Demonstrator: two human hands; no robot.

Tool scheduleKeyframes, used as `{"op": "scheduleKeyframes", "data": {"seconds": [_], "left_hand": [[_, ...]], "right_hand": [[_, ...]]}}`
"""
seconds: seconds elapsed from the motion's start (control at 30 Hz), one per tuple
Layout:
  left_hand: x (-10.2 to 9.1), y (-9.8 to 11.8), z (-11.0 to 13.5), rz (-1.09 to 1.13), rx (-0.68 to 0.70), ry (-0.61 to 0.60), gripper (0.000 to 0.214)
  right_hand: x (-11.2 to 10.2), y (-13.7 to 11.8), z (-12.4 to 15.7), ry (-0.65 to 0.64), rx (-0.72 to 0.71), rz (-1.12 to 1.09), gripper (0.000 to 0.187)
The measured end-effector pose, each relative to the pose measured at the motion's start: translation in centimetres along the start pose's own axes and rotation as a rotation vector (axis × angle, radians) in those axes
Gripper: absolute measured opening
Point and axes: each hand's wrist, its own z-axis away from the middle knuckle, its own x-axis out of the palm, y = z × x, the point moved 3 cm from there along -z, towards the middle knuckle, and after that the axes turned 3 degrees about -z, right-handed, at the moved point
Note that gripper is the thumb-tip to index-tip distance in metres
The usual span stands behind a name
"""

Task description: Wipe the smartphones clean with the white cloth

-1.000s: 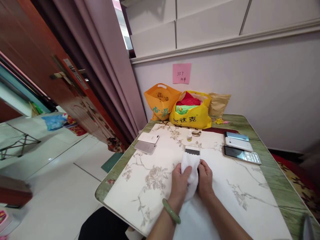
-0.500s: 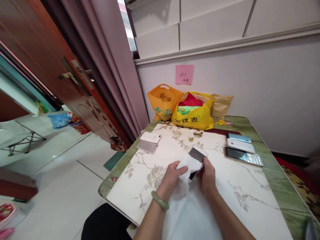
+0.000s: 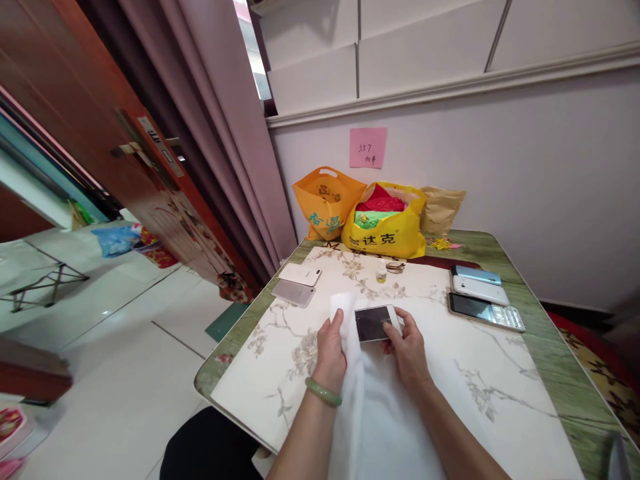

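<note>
- Right hand [image 3: 410,350]: fingers grasped one end of a white-framed rectangular smartphone [image 3: 371,323], with the thumb over its dark screen.
- Smartphone position: between both sets of fingers, screen facing the wearer, free end directed toward the left hand [image 3: 331,350].
- Left hand: fingers grasped a soft white fabric cloth [image 3: 351,333]. The cloth rose above the thumb tip and trailed below the fingers toward the wearer. Contact between cloth and smartphone could not be determined.
- Left wrist, below the fingers: a pale green ring-shaped bangle [image 3: 323,392].
- Beyond both sets of fingers: a small clear bottle [image 3: 381,275] with yellowish contents stood just beside a thin, dark looped item [image 3: 395,267].
- Beyond and left of the left fingers: a white rectangular phone [image 3: 300,274] lay near a silver-grey rectangular phone [image 3: 293,293].
- Beyond and right of the right fingers: a blue rectangular phone [image 3: 477,275], a glossy white phone [image 3: 480,291] and a dark-screened phone with silver keys [image 3: 485,312] lay side by side.
</note>
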Motion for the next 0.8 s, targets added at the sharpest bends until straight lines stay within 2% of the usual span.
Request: {"op": "scheduleKeyframes", "data": {"seconds": [0.1, 0.27, 0.33, 0.4, 0.53, 0.63, 0.8], "left_hand": [[-0.3, 0.4, -0.4, 0.002, 0.04, 0.006, 0.042], [-0.5, 0.7, -0.7, -0.08, 0.018, -0.105, 0.042], [-0.6, 0.7, -0.7, -0.103, 0.02, -0.115, 0.042], [-0.7, 0.7, -0.6, -0.11, 0.026, -0.107, 0.042], [-0.8, 0.4, -0.3, -0.096, 0.039, -0.091, 0.048], [-0.8, 0.2, -0.1, -0.08, 0.042, -0.081, 0.051], [-0.5, -0.4, 0.7, -0.052, 0.034, -0.076, 0.047]], "right_hand": [[0.4, -0.4, 0.3, -0.135, 0.012, 0.019, 0.052], [-0.3, -0.2, -0.2, -0.056, 0.0, -0.082, 0.024], [-0.4, 0.1, -0.4, -0.116, 0.044, -0.094, 0.021], [-0.3, -0.1, -0.3, -0.202, 0.059, -0.017, 0.02], [0.1, -0.8, 0.1, -0.278, -0.067, 0.283, 0.031], [0.2, -0.7, 0.3, -0.221, -0.119, 0.356, 0.038], [-0.1, -0.3, 0.3, -0.056, -0.148, 0.291, 0.04]]}}
